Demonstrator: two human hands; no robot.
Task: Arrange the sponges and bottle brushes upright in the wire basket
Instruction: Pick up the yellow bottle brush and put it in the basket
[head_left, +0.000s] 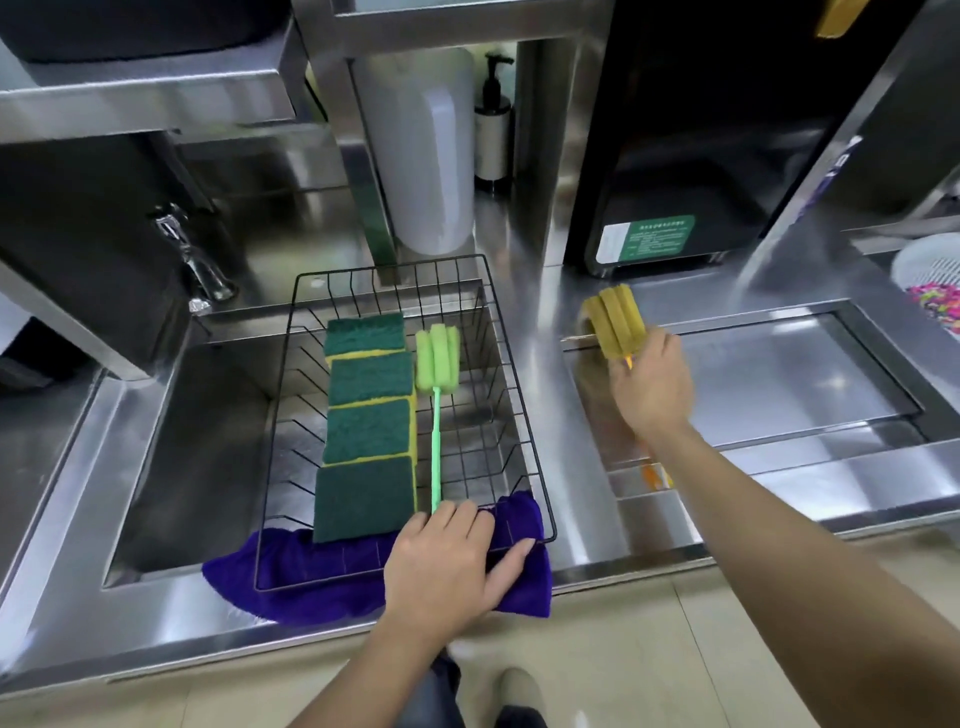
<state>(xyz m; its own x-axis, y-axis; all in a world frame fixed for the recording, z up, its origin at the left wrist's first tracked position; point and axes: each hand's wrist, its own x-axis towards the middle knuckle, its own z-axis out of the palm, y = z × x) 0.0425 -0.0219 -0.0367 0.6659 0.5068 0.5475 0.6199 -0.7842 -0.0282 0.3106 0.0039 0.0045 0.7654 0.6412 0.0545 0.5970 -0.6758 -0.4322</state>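
Four sponges (366, 426) on edge in a row inside the basket (511, 374), beyond the left hand's (447, 561) fingertips. Green brush (436, 384) beside them, handle end under those spread fingers, resting rather than clamped. Right hand (652, 387) closed around the yellow brush (613, 322) below its foam head. Light, squashy foam; best held by the stiff handle.

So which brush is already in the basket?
The green bottle brush, lying beside the sponges in the wire basket. The yellow bottle brush is outside, in the right hand.
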